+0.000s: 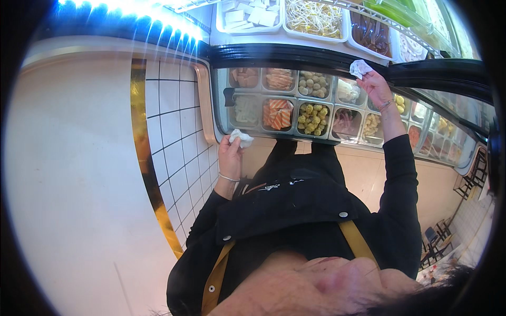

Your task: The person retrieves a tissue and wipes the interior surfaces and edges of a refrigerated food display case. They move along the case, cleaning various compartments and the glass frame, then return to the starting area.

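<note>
My right hand (374,87) reaches out and grips a crumpled white tissue (360,68), which lies against the black frame (284,56) of a refrigerated display case. Lower and to the left, my left hand (230,156) pinches a second crumpled white tissue (241,138) between thumb and fingers. It is beside the near left corner of the case's glass (221,98). Beneath the glass sit metal pans of food, among them orange-and-white striped pieces (278,113), yellowish-green balls (313,119) and greyish meatballs (312,83).
Above the black frame, white trays hold white slabs (249,15), bean sprouts (314,19) and dark strips (371,34). A wall with white tiles (174,130) and a gold strip (144,138) stands at left. Bright lights (130,17) glare at upper left. Chairs (437,237) stand far right.
</note>
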